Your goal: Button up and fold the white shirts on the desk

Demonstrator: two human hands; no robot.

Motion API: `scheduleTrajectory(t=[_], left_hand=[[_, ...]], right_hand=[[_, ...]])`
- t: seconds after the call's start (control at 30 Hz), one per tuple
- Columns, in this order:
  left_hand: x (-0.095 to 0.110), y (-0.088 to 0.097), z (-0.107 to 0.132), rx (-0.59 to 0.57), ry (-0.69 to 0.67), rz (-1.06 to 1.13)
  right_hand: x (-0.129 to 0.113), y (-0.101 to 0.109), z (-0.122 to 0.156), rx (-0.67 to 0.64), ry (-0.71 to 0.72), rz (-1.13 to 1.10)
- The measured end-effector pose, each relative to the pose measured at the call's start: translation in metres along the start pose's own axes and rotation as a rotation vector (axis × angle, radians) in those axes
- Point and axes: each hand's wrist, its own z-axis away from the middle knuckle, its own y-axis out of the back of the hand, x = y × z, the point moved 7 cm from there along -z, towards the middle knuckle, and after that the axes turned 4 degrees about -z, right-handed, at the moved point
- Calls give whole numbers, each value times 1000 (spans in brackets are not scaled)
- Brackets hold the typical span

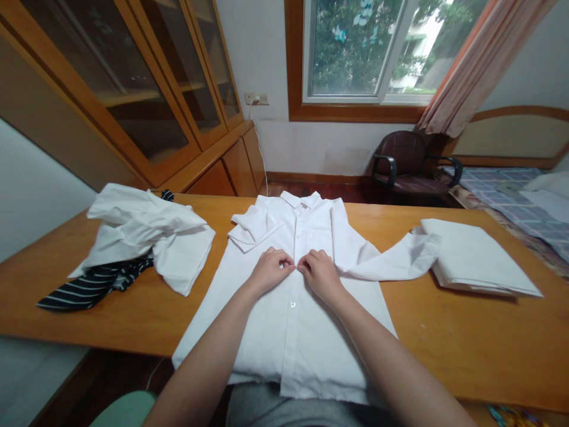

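A white long-sleeved shirt [262,332] lies face up on the wooden table, its collar at the far edge and its hem toward me. My left hand [272,270] and my right hand [317,271] meet at the middle of its front placket, fingertips pinched on the cloth on either side. Whatever small button sits between the fingertips is hidden. Below them a button [293,304] shows on the placket. The left sleeve in view [253,228] is folded in over the chest, while the other sleeve [391,261] stretches out to the right.
Crumpled white cloth [146,228] lies at the left with a black striped tie [84,287] under it. A folded white bundle [480,255] sits at the right, touching the sleeve's end. Beyond the wooden table [466,344] stand a glass-fronted cabinet [186,142] and an office chair [404,157].
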Motion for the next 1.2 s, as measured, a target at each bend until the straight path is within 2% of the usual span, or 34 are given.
scheduleTrajectory(t=[0.53,0.93,1.2], left_hand=[[0,4,0,-15,44,46],[2,3,0,2,25,-21],[-1,2,-1,-4,49,16]], right_hand=[[3,2,-2,14,-78,-81],[3,1,-2,16,-63,-76],[2,4,-1,25,-79,-96]])
